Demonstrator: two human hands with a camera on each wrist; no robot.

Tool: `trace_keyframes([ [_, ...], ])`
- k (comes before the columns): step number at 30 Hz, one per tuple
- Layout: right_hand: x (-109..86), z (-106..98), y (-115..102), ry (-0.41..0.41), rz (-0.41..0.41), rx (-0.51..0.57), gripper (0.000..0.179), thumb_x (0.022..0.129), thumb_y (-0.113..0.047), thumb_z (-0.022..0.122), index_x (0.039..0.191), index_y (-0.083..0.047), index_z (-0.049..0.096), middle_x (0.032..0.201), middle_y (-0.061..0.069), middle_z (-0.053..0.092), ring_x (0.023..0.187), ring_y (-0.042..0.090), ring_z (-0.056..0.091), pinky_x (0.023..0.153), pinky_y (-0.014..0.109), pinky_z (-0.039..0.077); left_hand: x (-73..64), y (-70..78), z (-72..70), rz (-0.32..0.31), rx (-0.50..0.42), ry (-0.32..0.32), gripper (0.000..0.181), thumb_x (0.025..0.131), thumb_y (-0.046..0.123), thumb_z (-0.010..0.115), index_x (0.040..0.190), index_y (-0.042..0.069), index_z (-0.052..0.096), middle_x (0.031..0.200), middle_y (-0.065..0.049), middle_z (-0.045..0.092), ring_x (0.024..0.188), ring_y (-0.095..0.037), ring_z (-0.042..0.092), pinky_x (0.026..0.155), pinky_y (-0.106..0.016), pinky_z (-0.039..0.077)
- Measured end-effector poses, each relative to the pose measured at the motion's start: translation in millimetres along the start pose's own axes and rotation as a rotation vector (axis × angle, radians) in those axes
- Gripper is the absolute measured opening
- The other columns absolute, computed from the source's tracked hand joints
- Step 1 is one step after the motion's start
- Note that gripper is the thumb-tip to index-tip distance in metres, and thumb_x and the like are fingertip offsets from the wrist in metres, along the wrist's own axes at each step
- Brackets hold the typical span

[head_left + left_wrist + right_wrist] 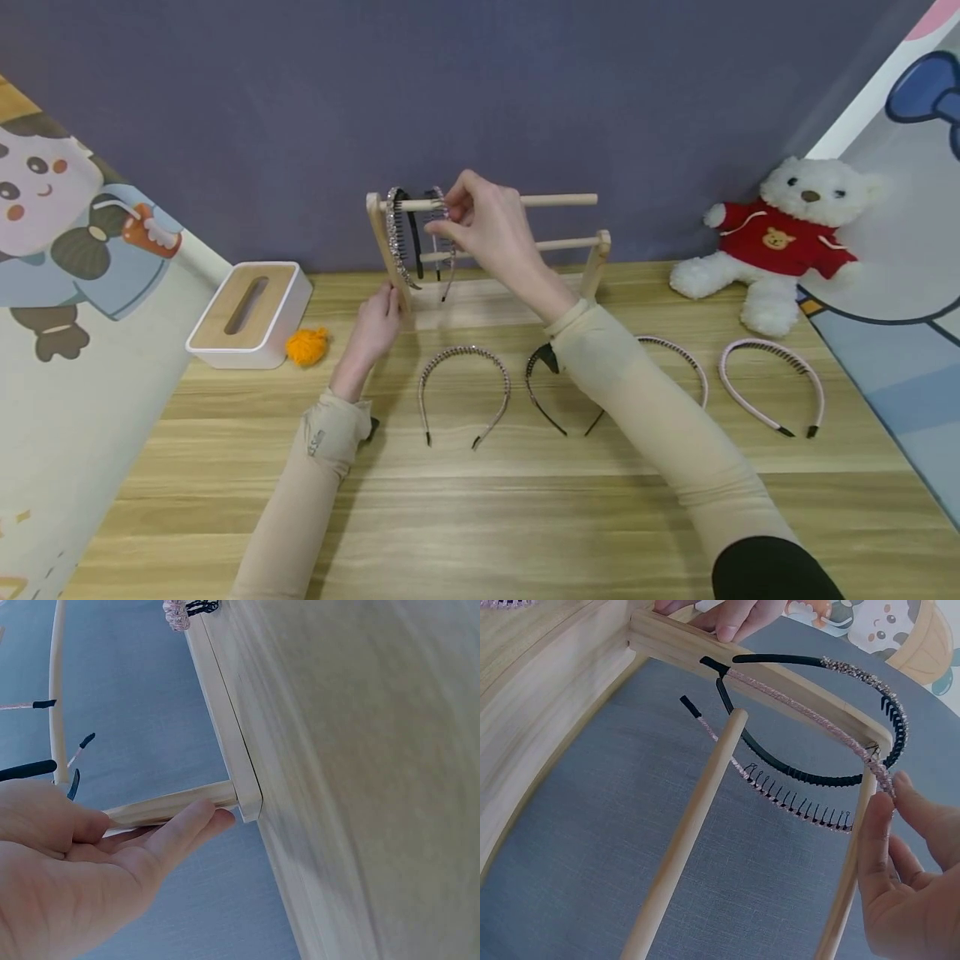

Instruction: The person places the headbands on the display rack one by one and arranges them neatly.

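Observation:
A wooden headband rack (pixel 558 200) stands at the back of the table. My left hand (pixel 377 325) grips the lower part of its left upright (pixel 172 804), close to the base. At the upper bar, my right hand (pixel 491 221) pinches the top of a pink beaded headband (pixel 802 710) between thumb and fingers. Its two dark-tipped ends point down past the lower bar. To its left, a headband with sparkling stones (pixel 392 233) and a black band (pixel 415 233) hang over the upper bar, near the left upright.
On the table in front lie a pink beaded headband (pixel 464 350), a dark one with a bow (pixel 534 392), another (pixel 697 375) partly behind my right sleeve, and a pale pink one (pixel 813 379). A tissue box (pixel 210 354), orange yarn ball (pixel 306 347) and teddy bear (pixel 776 237) stand around.

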State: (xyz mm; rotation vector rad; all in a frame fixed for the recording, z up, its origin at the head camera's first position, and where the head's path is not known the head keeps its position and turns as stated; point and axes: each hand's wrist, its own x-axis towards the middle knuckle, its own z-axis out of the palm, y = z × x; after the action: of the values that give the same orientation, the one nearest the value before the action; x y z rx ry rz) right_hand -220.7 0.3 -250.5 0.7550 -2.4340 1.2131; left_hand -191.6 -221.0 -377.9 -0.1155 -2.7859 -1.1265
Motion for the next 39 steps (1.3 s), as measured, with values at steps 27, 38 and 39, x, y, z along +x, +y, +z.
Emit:
trace_keyframes([
  [27,-35.3,-54.4,9.5,0.051,0.043,0.019,0.038,0.101,-0.03,0.078,0.13,-0.007,0.071,0.116,0.007,0.078,0.092,0.023,0.076,0.081,0.037,0.061,1.8,-2.8,0.6,-0.002,-0.004,-0.001,0.033,0.118,0.013,0.032,0.118,-0.009,0.057,0.086,-0.017,0.057,0.078,-0.035,0.055,0.072,-0.052,0.051],
  [38,-64.0,-87.6,25.5,0.118,0.043,-0.035,0.035,0.101,-0.029,0.078,0.129,-0.009,0.075,0.118,0.004,0.078,0.091,0.021,0.077,0.076,0.027,0.056,0.9,-1.4,-0.8,-0.012,-0.01,-0.016,0.035,0.118,0.013,0.031,0.122,-0.011,0.057,0.086,-0.015,0.056,0.075,-0.03,0.052,0.066,-0.041,0.046],
  [39,-66.6,-90.5,27.3,0.122,0.044,-0.042,0.034,0.101,-0.029,0.078,0.128,-0.009,0.075,0.118,0.005,0.078,0.091,0.021,0.077,0.074,0.024,0.054,1.0,-1.5,-0.8,-0.01,-0.01,-0.016,0.035,0.118,0.013,0.031,0.122,-0.011,0.057,0.086,-0.015,0.055,0.075,-0.031,0.052,0.067,-0.042,0.046],
])
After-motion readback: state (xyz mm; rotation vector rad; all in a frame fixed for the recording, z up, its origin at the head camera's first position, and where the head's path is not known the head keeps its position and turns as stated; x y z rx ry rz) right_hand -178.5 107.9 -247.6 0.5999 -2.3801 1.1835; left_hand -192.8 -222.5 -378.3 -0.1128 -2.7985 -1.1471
